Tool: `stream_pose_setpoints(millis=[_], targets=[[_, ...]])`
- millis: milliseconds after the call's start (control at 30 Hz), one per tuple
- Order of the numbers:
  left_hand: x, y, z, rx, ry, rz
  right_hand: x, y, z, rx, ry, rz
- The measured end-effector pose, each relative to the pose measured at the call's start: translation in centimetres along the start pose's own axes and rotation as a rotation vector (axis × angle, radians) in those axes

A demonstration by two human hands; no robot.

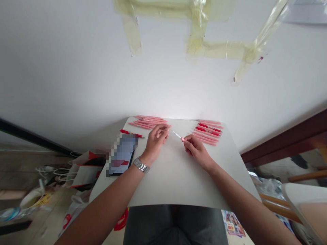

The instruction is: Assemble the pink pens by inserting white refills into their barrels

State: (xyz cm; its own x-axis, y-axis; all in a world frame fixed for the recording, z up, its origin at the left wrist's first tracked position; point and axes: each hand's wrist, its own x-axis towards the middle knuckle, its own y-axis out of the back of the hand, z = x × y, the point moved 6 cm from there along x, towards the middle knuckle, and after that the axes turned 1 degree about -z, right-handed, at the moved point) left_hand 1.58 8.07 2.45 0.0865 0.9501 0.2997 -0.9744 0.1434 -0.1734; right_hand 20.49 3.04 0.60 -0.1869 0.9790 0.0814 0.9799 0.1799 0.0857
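Note:
Over the middle of the white table, my right hand (192,146) pinches a pink pen barrel (182,139), from which a thin white refill (176,134) sticks out to the upper left. My left hand (158,134), with a metal watch at the wrist, has its fingertips pressed together just left of the refill's tip. A tiny clear piece may be in them, but it is too small to name. Behind my left hand lies a bunch of pink pens (148,121). Right of my right hand are more pink pens (206,138), with red pens (208,131) among them.
A tablet or phone (122,156), partly pixelated, lies at the table's left side, with a red pen (131,133) just above it. The white table (168,183) stands against a wall (163,81) with yellowed tape. Bags and cables (81,170) clutter the floor at left.

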Motion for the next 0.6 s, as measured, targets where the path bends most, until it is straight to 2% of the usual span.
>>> stream_pose_setpoints(millis=[133,267,467,600], targets=[[0.2,0.5,0.3,-0.052,-0.030,0.058,0.1,0.2,0.0,0.004,0.006,0.006],[0.3,1.0,0.6,0.014,-0.058,0.091,0.1,0.5,-0.1,0.039,0.025,0.036],[0.3,0.6,0.0,0.179,-0.070,-0.001,0.2,1.0,0.0,0.101,0.065,0.106],[0.1,0.2,-0.3,0.373,-0.108,-0.071,0.2,1.0,0.1,0.109,0.052,0.136]])
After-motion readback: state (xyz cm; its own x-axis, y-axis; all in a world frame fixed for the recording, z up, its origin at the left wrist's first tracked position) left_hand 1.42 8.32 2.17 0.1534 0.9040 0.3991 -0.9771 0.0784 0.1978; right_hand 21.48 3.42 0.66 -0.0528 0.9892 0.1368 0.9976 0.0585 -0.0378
